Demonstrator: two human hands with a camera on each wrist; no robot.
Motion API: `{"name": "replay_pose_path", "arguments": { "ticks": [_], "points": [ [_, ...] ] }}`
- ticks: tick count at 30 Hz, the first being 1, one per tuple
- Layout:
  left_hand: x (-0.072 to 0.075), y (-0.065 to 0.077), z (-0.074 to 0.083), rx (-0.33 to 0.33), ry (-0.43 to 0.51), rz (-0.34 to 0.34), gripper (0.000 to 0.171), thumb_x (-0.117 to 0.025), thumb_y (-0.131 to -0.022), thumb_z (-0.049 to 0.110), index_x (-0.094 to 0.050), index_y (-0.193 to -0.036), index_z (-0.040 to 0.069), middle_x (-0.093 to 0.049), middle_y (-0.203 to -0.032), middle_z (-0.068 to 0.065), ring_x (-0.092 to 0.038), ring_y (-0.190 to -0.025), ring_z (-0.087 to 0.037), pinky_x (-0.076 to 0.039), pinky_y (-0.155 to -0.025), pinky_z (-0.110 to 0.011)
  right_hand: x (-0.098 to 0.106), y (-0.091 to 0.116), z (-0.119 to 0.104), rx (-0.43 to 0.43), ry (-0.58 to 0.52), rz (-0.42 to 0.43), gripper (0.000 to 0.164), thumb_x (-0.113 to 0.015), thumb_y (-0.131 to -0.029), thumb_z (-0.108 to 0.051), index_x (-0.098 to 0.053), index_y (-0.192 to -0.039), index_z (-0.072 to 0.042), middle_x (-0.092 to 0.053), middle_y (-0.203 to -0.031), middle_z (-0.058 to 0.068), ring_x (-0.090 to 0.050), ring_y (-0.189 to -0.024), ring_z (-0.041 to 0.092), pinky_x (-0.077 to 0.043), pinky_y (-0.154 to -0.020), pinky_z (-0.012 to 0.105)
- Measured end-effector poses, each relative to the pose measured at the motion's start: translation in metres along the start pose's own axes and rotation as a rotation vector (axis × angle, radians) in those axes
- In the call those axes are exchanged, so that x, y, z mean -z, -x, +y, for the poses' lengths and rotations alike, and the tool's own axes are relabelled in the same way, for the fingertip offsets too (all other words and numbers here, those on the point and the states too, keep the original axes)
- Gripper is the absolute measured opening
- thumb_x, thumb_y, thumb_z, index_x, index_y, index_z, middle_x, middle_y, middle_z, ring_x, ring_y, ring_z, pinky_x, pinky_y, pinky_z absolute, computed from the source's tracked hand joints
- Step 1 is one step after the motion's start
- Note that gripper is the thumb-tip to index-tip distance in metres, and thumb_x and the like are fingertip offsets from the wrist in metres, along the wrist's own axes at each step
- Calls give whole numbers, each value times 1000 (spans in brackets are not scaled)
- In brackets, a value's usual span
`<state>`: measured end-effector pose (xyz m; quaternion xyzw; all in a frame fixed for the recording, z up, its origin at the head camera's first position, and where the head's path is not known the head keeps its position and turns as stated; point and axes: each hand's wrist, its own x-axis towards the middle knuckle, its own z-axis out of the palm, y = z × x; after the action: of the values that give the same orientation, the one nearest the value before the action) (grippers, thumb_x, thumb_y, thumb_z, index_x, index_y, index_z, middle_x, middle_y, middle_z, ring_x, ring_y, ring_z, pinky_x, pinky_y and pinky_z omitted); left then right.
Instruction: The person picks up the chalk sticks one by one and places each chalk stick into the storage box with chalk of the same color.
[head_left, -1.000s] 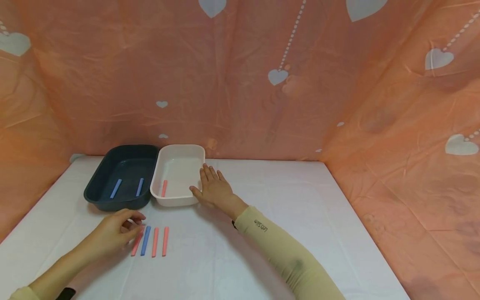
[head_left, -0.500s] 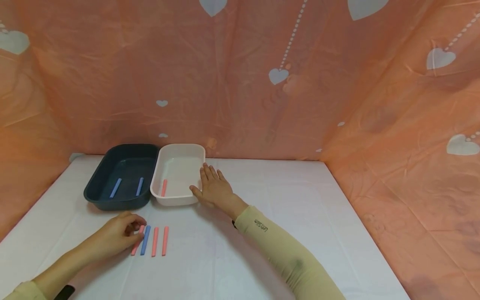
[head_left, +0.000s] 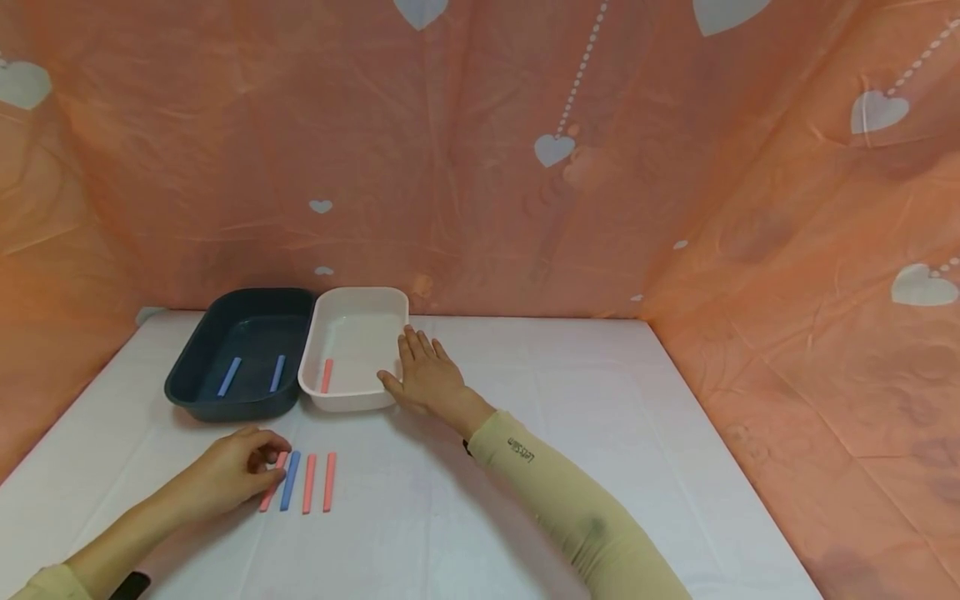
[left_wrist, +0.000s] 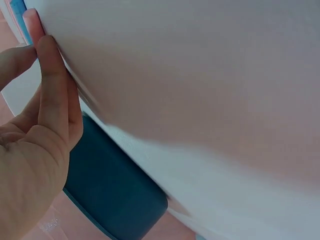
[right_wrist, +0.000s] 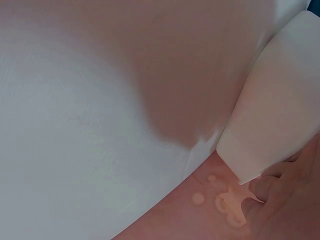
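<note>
My left hand (head_left: 225, 473) pinches the leftmost pink chalk stick (head_left: 267, 500) of a short row on the table. In the left wrist view, thumb and fingertips meet on that stick near its end. Just right of it lie a blue chalk stick (head_left: 290, 482) and two more pink ones, all roughly parallel. My right hand (head_left: 430, 383) rests with straight, spread fingers on the right rim of the white tray (head_left: 352, 402). One pink chalk stick (head_left: 327, 377) lies inside that tray. In the right wrist view, fingers touch the tray's side wall.
A dark blue tray (head_left: 232, 411) stands against the white tray's left side, with two blue chalk sticks (head_left: 229, 377) in it. Both trays sit at the back left of the white-covered table (head_left: 562, 467). An orange curtain (head_left: 480, 208) with heart prints surrounds the table's back and sides.
My left hand has lowered slightly and its thumb and fingers have come together on the leftmost pink chalk stick. The right hand and both trays have stayed in place.
</note>
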<state>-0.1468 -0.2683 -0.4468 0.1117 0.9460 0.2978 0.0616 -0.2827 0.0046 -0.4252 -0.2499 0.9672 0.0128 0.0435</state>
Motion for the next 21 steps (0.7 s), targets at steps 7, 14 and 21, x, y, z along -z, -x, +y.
{"name": "replay_pose_path", "arguments": {
  "ticks": [7,14,21],
  "points": [
    [-1,1,-1,13,51,21,31,-81,-87,10,-69,-113,-1,-63,-96,-2,-55,-79,-12,-48,-64,-24,-2,-1,0,-4,5,2,78,-23,-109,-60,-11,-167,-8,-5,-175,6,-8,-160,21,-9,-128,36],
    [-3,3,0,48,85,69,33,-80,-85,8,-68,-115,-3,-67,-95,-2,-58,-80,-13,-50,-64,-24,0,0,0,4,13,3,78,-22,-110,-59,-11,-167,-8,-6,-175,7,-9,-160,21,-9,-128,36],
    [2,3,6,89,78,107,36,-81,-86,12,-68,-117,-2,-67,-98,-5,-59,-84,-18,-49,-64,-24,0,0,0,13,13,10,78,-22,-110,-59,-11,-167,-7,-6,-175,8,-9,-160,22,-10,-128,35]
  ]
}}
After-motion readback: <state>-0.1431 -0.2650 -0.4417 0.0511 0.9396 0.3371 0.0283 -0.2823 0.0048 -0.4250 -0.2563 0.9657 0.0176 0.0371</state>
